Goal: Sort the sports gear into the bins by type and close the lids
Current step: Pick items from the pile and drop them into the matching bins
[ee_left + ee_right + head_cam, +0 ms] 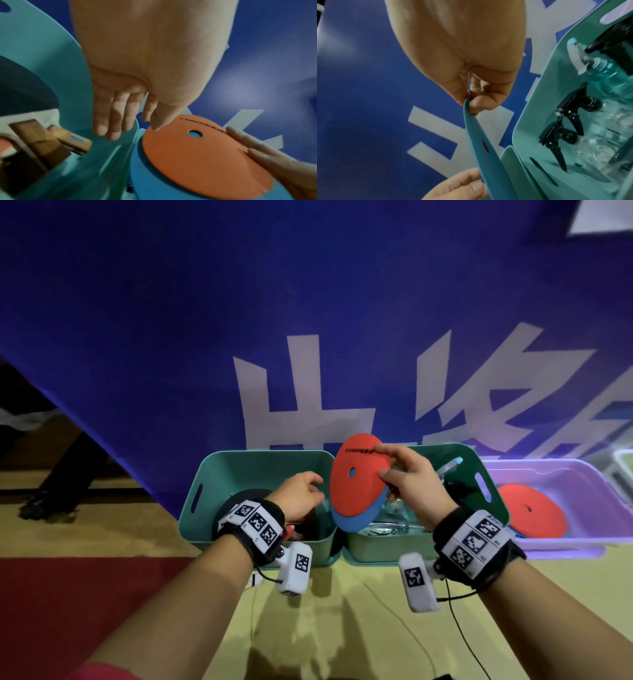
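Observation:
My right hand (382,460) pinches a red disc cone (359,474) stacked on a blue disc cone (352,518). It holds them tilted above the gap between two green bins. The thumb lies on the red face, and the right wrist view shows the fingers behind the blue disc (488,155). My left hand (318,487) hovers over the left green bin (205,491) with straight fingers. Its thumb tip touches the red disc's (197,155) left edge. More red discs (531,511) lie in the purple bin (582,474) at the right.
The left green bin holds paddles (42,138) with wooden handles. The middle green bin (479,474) holds clear bottles and black spray triggers (565,135). A blue banner (308,302) hangs right behind the bins. A cable (462,638) trails over the yellow floor in front.

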A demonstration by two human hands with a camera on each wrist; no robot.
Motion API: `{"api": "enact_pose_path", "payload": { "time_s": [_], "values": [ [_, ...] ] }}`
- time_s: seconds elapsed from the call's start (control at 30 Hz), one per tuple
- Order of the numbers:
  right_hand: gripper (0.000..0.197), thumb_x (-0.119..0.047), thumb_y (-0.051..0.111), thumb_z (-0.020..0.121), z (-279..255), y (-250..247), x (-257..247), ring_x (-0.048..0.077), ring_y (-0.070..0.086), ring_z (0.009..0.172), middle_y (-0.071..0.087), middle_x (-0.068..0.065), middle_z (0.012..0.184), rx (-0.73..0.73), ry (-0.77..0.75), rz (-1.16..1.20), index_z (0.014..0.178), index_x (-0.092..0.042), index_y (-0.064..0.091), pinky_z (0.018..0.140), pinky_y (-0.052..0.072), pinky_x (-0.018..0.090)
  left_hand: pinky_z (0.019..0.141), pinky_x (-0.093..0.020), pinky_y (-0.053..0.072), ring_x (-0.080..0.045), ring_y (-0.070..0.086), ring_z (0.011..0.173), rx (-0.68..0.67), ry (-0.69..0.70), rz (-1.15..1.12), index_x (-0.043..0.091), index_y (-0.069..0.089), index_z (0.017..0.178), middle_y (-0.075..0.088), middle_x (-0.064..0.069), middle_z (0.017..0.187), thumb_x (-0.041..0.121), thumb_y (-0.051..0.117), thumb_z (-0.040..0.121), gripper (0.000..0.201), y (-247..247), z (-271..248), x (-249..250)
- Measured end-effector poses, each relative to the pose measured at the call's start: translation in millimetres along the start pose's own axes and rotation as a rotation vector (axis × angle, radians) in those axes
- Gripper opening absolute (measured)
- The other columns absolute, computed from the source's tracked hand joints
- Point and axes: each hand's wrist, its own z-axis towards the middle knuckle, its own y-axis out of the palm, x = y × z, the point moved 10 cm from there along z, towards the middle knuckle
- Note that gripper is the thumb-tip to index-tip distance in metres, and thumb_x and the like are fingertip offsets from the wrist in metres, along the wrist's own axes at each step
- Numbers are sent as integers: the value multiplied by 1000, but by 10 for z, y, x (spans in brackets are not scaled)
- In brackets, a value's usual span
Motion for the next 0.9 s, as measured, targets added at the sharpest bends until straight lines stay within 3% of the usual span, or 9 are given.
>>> {"api": "enact_pose_path", "payload": {
  "time_s": [0.07, 0.17, 0.27, 0.37, 0.47, 0.57, 0.77, 0.9],
  "values": [
    [40, 8, 51, 91, -62, -164, -43, 14, 50, 54, 60, 9, 94, 18, -8, 36, 121, -17, 60, 45, 43, 26, 72, -32, 51, -17, 60, 75, 1, -30, -174, 11, 39, 143, 63, -7, 102, 17, 55, 96, 50, 107, -28, 165],
    [49, 10, 49, 90, -161, -509, -16, 13, 50, 57, 60, 7, 90, 58, 6, 124, 129, -19, 54, 44, 41, 23, 61, -33, 55, -25, 62, 73, -4, -89, -415, 11, 29, 147, 57, -11, 101, 17, 51, 100, 52, 342, -96, 435],
    [55, 10, 48, 91, -276, -963, 96, 11, 49, 56, 59, 4, 84, 133, 54, 213, 134, -25, 46, 43, 37, 22, 53, -33, 54, -23, 60, 60, -78, -77, -494, 8, 44, 126, 56, -14, 98, 17, 47, 102, 25, 700, -193, 774],
    [52, 9, 47, 91, -428, -1493, 181, 11, 50, 59, 61, -1, 82, 162, 72, 229, 134, -20, 50, 48, 37, 22, 44, -28, 53, -15, 57, 47, -42, -68, -515, 2, 44, 129, 59, -15, 93, 10, 51, 99, 31, 1046, -164, 1076],
    [50, 10, 46, 91, -562, -2068, 216, 16, 50, 65, 63, 1, 85, 175, 63, 206, 132, -17, 52, 51, 37, 26, 41, -26, 51, -13, 56, 46, -4, -41, -523, -3, 53, 124, 61, -12, 83, 3, 55, 95, 29, 1376, -109, 1490],
    [48, 10, 46, 91, -680, -2720, 264, 11, 51, 55, 59, 3, 83, 224, 75, 187, 130, -17, 50, 45, 39, 25, 41, -24, 49, -18, 58, 54, 25, 3, -524, -2, 56, 120, 65, -15, 95, -3, 56, 93, 27, 1738, -75, 1967],
    [44, 6, 49, 90, -832, -3906, 633, 21, 53, 66, 61, 9, 89, 245, 129, 143, 129, -13, 53, 50, 45, 29, 39, -23, 45, -19, 58, 55, 39, 24, -506, -2, 57, 122, 66, -21, 107, -6, 57, 89, 34, 2604, 93, 2755],
    [38, 7, 50, 89, -911, -4429, 892, 22, 56, 65, 59, 13, 86, 250, 185, 157, 124, -7, 54, 48, 49, 29, 38, -21, 43, -13, 51, 43, 58, -8, -520, -3, 57, 118, 62, -16, 86, -13, 52, 86, 34, 3054, 150, 3038]
  ]
}}
